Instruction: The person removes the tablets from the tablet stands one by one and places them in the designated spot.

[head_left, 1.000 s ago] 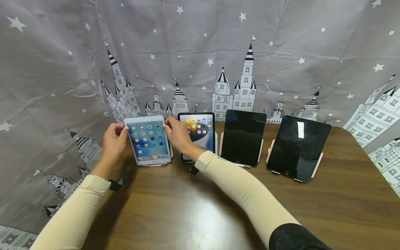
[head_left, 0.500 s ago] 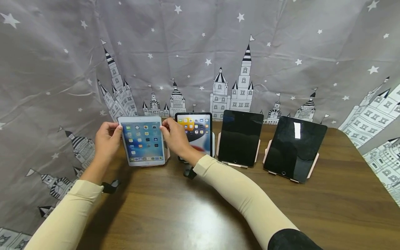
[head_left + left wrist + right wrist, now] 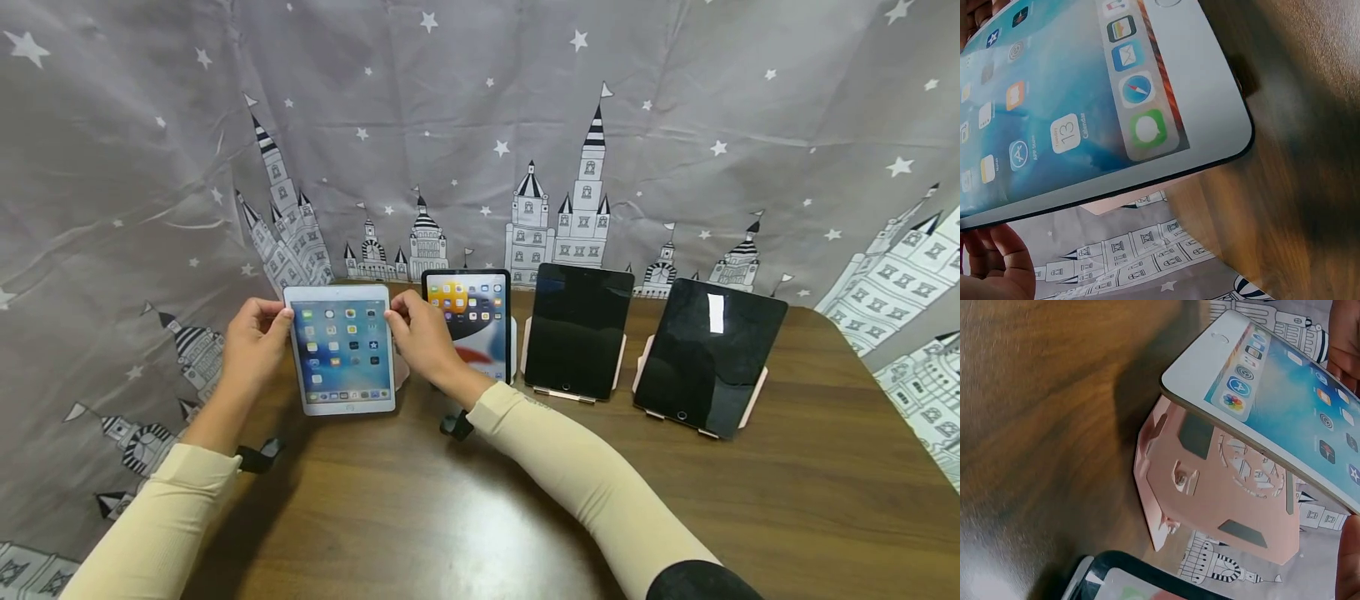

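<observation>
A white tablet (image 3: 345, 350) with a lit home screen is held upright between both hands. My left hand (image 3: 258, 337) pinches its left edge near the top, thumb in front. On the opposite edge, my right hand (image 3: 426, 337) grips it between thumb and curled fingers. Behind the tablet stands a pink metal stand (image 3: 1210, 481) with cut-outs; the right wrist view shows the tablet tilted and lifted away from its back plate. In the left wrist view, the tablet's lower corner (image 3: 1216, 131) hangs over the table, and the left fingers (image 3: 1007, 253) show at its edge.
Right of the held tablet, a dark-framed tablet (image 3: 480, 321) with a lit screen stands partly behind my right wrist. Two black-screened tablets (image 3: 577, 333) lean on pink stands farther right. The wooden table (image 3: 465, 508) meets a grey castle-print cloth (image 3: 450, 100).
Both hands have lifted the white tablet off its stand and brought it forward and slightly lower. The grips stay the same, and the other tablets stand as before.
</observation>
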